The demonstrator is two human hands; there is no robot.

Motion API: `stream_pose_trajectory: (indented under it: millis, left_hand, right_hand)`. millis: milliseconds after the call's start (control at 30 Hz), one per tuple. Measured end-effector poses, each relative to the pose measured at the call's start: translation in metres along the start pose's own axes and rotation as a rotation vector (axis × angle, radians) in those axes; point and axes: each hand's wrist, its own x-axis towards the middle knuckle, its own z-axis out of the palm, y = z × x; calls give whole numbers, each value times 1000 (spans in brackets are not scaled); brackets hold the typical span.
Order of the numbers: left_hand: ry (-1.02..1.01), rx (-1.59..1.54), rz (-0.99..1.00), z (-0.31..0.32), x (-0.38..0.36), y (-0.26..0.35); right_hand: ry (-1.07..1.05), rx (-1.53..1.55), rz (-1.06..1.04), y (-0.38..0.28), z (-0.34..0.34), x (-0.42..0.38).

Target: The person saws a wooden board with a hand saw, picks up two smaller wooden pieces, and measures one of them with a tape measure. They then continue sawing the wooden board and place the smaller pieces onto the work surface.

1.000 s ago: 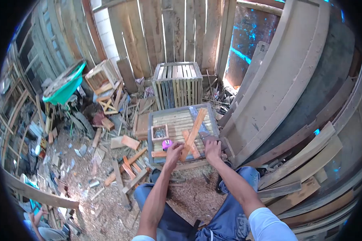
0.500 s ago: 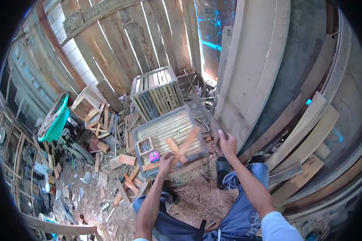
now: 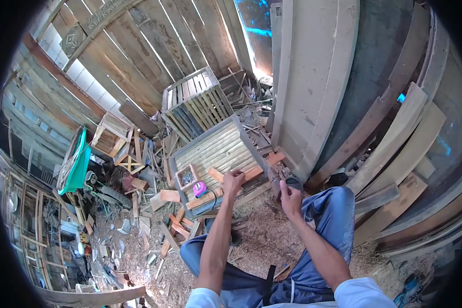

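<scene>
A slatted wooden panel [image 3: 210, 149] with a grey frame lies before me as a work surface. My left hand [image 3: 234, 181] is closed on a reddish wooden strip [image 3: 253, 173], holding it against the slats. In my right hand [image 3: 291, 201] is the handle of a hand saw [image 3: 275, 184]; its dark blade points away from me, across the strip near the panel's right edge. Left of my left hand sit a pink tape measure [image 3: 199, 189] and a small wooden box [image 3: 187, 177] with small metal pieces, probably nails. A short wooden piece [image 3: 215, 174] touches the strip area.
Behind the panel stands a slatted crate [image 3: 196, 105]. Offcuts and wood scraps [image 3: 174, 226] litter the ground on the left, near a green sheet-like object [image 3: 76, 163]. Large boards [image 3: 313, 87] lean on the right, with curved planks [image 3: 395, 149] beside them.
My left hand has moved right along the wood. The strip now lies toward the panel's right edge, and my right hand has brought the saw down and closer to it.
</scene>
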Motion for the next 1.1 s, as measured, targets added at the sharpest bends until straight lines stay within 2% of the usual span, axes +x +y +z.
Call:
stream_pose_trajectory:
  millis: [67,100,267,433,533,667,800,867,967,1033,1100]
  left_hand:
    - [89,59,54,13,9,-17]
    - [162,78,74,18,7,-18]
    - [17,-124,-115,11,0,-15]
    - [143,-273,22,11,-6,-18]
    - [85,-338,-63,11,-7,-18]
    - [138,-347,63,17,0,-29]
    - [176,-323,73,24,3,-35]
    - [194,-213,74,17,-1,-25]
    - [134,-406,48,13,-4,-21]
    - [160,-390,65,16,-1,-25]
    - [174,-378,45,20,1,-28]
  right_hand:
    - [34,-95,-104,-1,7,-8]
    - [-34,-89,-56,-5,6,-11]
    - [-97,-101,-10,-10,5,-32]
    - [-172,-120,18,-15,6,-51]
    - [-222,-168,59,-23,7,-68]
    - [-293,-111,-5,-20,9,-88]
    - [-301,-205,-70,-21,9,-98]
    - [-327,-174,-22,-28,3,-103]
    - [-403,-179,78,-37,-7,-106]
    - [-437,-222,131,-39,-6,-104]
    - [-411,-288,66,-42,-7,-106]
